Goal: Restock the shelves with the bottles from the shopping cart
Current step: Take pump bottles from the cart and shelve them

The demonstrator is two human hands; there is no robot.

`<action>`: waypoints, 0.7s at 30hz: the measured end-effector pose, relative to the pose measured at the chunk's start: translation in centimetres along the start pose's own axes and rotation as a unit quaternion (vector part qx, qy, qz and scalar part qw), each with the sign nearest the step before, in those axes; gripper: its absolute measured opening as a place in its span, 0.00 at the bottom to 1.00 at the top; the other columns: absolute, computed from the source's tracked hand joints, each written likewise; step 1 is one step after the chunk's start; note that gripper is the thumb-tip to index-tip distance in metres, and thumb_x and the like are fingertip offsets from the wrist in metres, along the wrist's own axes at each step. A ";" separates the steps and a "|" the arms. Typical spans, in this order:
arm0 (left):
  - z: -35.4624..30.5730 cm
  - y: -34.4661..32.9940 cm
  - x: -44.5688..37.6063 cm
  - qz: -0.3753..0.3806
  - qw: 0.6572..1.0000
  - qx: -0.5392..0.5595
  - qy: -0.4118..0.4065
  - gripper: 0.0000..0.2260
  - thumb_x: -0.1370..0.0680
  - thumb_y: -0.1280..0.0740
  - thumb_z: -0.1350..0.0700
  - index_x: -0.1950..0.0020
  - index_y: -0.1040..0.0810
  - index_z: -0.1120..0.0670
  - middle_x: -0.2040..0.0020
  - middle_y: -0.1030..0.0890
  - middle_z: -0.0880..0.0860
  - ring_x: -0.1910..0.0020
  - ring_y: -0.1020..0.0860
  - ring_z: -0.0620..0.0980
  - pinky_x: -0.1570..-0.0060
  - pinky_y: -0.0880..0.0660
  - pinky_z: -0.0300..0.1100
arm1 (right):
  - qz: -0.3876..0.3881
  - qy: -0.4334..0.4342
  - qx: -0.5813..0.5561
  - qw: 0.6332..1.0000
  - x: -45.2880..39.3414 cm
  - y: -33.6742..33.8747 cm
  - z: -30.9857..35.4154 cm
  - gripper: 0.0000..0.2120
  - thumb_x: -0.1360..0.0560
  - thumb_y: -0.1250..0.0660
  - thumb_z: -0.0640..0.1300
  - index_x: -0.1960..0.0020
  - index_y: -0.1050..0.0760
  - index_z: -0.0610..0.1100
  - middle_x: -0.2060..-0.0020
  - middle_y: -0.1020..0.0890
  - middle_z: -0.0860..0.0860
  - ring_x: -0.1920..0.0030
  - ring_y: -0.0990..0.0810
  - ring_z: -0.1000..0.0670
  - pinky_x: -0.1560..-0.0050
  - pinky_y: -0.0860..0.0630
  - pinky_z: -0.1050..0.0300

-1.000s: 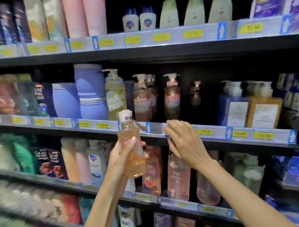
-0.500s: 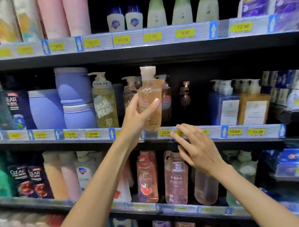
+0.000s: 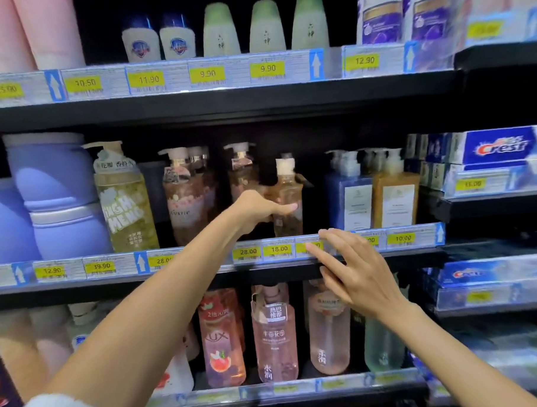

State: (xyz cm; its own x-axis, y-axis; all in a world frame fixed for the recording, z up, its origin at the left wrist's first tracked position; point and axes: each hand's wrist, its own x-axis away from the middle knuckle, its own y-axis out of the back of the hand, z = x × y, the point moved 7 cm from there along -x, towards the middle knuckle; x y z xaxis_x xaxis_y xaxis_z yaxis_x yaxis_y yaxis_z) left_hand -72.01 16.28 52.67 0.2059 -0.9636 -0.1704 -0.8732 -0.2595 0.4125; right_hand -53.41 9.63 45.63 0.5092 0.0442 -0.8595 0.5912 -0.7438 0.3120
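The middle shelf (image 3: 202, 269) has a gap; the left hand (image 3: 258, 208) holds an orange bottle (image 3: 287, 202) there, not let go yet. The right hand (image 3: 356, 270) is wide open.

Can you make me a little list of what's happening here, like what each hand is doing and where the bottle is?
place: shop shelves with yellow price tags
left hand: left hand holds the amber bottle, grip around its side
bottle spot: on the middle shelf, between a pump bottle and a blue bottle
bottle pose: upright, white cap on top
right hand: right hand holds nothing, fingers spread at the shelf's price strip
shelf below: pink bottles in a row
far right: toothpaste boxes
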 end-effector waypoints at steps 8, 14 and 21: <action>0.1 -1.5 -2.7 0.046 0.991 -0.118 0.044 0.28 0.28 0.27 0.48 0.33 0.28 0.59 0.36 0.23 0.55 0.36 0.25 0.53 0.32 0.33 0.53 | -0.001 -0.029 -0.007 1.000 0.8 0.0 -1.1 0.18 0.25 0.35 0.44 0.37 0.22 0.41 0.39 0.22 0.39 0.37 0.28 0.42 0.38 0.30 0.48; -0.7 -2.2 -3.8 0.056 0.992 -0.106 0.037 0.18 0.27 0.27 0.56 0.39 0.24 0.60 0.40 0.20 0.58 0.42 0.21 0.55 0.35 0.29 0.51 | -0.028 -0.051 -0.022 0.998 1.0 -0.1 -1.0 0.18 0.26 0.34 0.45 0.39 0.20 0.40 0.38 0.25 0.42 0.37 0.28 0.42 0.39 0.30 0.47; -0.8 -2.0 -6.7 0.029 0.994 -0.109 -0.013 0.15 0.30 0.24 0.59 0.46 0.21 0.60 0.48 0.17 0.58 0.52 0.18 0.51 0.54 0.20 0.41 | -0.056 -0.049 -0.030 0.997 1.0 -0.4 -1.0 0.18 0.26 0.35 0.45 0.37 0.25 0.42 0.39 0.28 0.44 0.39 0.27 0.43 0.40 0.30 0.48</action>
State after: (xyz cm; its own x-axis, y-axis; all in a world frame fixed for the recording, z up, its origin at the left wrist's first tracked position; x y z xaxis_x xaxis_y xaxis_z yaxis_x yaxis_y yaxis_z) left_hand -71.30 23.17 53.75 0.1445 -0.9759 -0.1635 -0.7667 -0.2149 0.6050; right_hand -52.49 10.59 45.02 0.3752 0.0569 -0.9252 0.6792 -0.6961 0.2327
